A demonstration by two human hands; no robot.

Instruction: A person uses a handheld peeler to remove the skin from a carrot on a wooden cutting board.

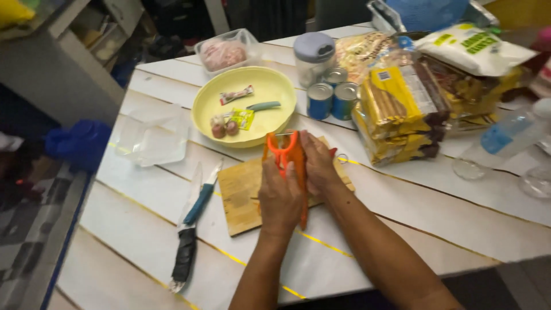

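Both hands meet over a wooden cutting board (244, 195) in the middle of the white plank table (436, 212). My left hand (279, 200) grips the handle of an orange Y-shaped peeler (281, 150), whose head points away from me. My right hand (319, 165) is closed around a long orange carrot (299, 166) held lengthwise beside the peeler. The carrot's near tip (303, 221) shows below my hands. The peeler head lies against the carrot's far end.
Two knives (195, 212) lie left of the board. Behind it stands a yellow bowl (270, 86) holding small packets and bulbs. Cans (332, 99), a jar (313, 54), biscuit packs (402, 109), a water bottle (505, 135), a clear tray (152, 138) and a meat tub (224, 53) crowd the far side.
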